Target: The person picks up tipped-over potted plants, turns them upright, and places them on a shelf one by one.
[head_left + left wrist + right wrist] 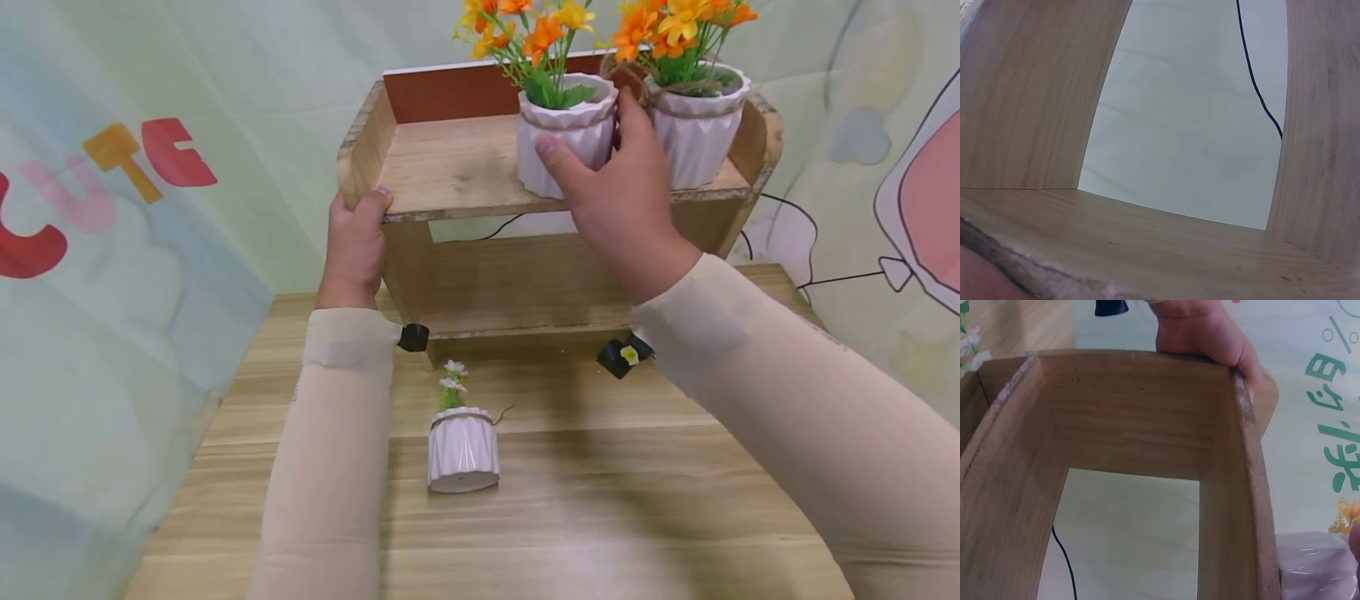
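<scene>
My right hand (626,196) grips a white fluted flowerpot (566,137) with orange and yellow flowers, thumb in front. The pot is at the front of the top board of a wooden shelf (457,167); whether it bears fully on the board I cannot tell. Close on its right stands a second, similar flowerpot (697,133). My left hand (356,246) holds the shelf's left front corner, thumb on the board's edge. In the right wrist view, that left hand (1210,328) shows at the top and the gripped flowerpot (1316,565) at lower right.
On the wooden table (600,517), a smaller white flowerpot (463,450) with white flowers lies on its side, base towards me. The shelf's lower board (525,279) is below the top one. Behind hangs a printed curtain (247,100), and a thin black cable (1254,81) runs behind the shelf.
</scene>
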Action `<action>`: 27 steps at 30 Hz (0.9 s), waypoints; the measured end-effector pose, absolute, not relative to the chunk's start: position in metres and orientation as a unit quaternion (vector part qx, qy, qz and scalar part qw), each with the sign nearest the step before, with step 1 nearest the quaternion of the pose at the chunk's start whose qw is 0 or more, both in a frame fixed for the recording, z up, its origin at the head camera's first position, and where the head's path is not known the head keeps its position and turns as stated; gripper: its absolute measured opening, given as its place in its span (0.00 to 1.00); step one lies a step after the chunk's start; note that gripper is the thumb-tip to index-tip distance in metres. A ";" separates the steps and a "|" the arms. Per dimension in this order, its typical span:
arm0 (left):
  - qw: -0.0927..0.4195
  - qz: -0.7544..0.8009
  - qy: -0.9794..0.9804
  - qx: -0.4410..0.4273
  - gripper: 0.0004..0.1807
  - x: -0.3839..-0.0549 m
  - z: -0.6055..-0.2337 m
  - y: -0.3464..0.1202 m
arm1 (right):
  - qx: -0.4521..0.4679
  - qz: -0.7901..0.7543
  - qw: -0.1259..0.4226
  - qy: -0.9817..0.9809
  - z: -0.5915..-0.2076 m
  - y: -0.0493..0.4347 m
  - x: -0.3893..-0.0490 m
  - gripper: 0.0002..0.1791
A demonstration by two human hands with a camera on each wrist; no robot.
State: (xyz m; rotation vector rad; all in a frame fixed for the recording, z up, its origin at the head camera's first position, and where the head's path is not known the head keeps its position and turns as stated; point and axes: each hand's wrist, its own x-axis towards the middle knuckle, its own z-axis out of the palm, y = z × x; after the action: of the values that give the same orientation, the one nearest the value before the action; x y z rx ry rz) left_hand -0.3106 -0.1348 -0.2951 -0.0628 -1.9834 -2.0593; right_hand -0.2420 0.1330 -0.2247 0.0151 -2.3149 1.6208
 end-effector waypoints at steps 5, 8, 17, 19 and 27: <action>0.144 -0.712 -0.687 -0.026 0.32 -0.312 -0.296 -0.135 | 0.011 0.583 0.153 -0.798 -0.228 0.138 -0.231 0.53; 0.144 -0.709 -0.690 -0.026 0.32 -0.313 -0.296 -0.135 | 0.024 0.588 0.158 -0.793 -0.232 0.140 -0.225 0.52; 0.143 -0.705 -0.695 -0.023 0.32 -0.314 -0.297 -0.136 | 0.045 0.617 0.175 -0.766 -0.240 0.142 -0.213 0.48; 0.141 -0.706 -0.693 -0.022 0.33 -0.315 -0.297 -0.136 | 0.040 0.617 0.174 -0.767 -0.243 0.142 -0.211 0.49; 0.139 -0.703 -0.697 -0.020 0.32 -0.314 -0.297 -0.136 | 0.048 0.620 0.170 -0.765 -0.250 0.136 -0.199 0.49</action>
State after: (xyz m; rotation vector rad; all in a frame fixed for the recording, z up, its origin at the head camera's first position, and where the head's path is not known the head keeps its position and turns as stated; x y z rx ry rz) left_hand -0.3141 -0.1359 -0.2972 -0.0567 -2.0144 -2.0328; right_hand -0.1993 0.1358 -0.2502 0.1358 -2.1730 1.7607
